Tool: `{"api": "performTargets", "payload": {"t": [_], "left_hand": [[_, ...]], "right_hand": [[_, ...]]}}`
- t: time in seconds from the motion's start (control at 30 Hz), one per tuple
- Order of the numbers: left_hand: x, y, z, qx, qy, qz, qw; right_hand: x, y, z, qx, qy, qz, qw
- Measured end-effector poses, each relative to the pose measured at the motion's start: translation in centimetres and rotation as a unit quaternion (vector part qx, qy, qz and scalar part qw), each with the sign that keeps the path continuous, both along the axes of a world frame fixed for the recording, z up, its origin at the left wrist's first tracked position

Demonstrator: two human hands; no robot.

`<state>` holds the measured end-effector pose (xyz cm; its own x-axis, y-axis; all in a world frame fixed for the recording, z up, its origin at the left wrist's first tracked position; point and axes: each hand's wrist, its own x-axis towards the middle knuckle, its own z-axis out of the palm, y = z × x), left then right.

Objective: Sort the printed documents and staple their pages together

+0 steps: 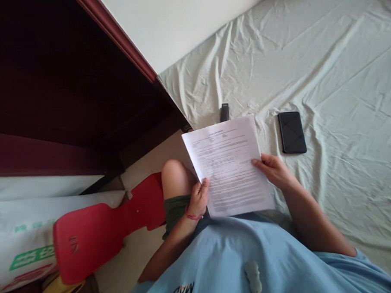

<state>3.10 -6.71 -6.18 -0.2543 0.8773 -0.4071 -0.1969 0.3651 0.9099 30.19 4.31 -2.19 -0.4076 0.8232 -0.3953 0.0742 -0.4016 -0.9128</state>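
Note:
A stack of printed paper sheets (pixel 230 169) is held up in front of my lap, its text side facing me. My left hand (pixel 199 198) grips the lower left edge, thumb on top and the fingers hidden behind. On the right edge, my right hand (pixel 274 169) pinches the sheets with the thumb on the print and the other fingers underneath. A red cord bracelet (pixel 193 213) circles the left wrist. Just past the top edge of the paper, a small black stapler-like object (pixel 224 112) is partly covered.
A dark phone or tablet (pixel 292 132) lies on the wrinkled pale bedsheet (pixel 352 127) to the right. At left are a dark wooden cabinet (pixel 72 72), a red plastic chair (pixel 87 241) and a white printed sack (pixel 16 233). A white wall (pixel 175 24) rises behind.

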Motion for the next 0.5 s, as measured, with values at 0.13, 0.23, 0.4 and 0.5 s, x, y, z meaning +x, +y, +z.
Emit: {"api": "performTargets", "payload": {"t": [0.13,0.23,0.4,0.5], "left_hand": [[0.7,1.9,0.9,-0.021,-0.05,-0.056,0.997],[0.4,2.7,0.8,-0.021,-0.049,-0.093,0.994],[-0.1,3.7,-0.2,-0.023,0.002,-0.06,0.998],[0.1,4.5,-0.4,-0.043,-0.03,-0.002,0.999]], "right_hand": [[1.0,1.2,-1.8,-0.01,-0.022,-0.066,0.998],[1.7,1.2,-2.5,-0.036,0.001,-0.103,0.994],[1.7,0.9,-3.1,-0.017,-0.004,-0.12,0.993],[1.5,0.9,-3.8,0.011,-0.018,-0.143,0.989]]}}
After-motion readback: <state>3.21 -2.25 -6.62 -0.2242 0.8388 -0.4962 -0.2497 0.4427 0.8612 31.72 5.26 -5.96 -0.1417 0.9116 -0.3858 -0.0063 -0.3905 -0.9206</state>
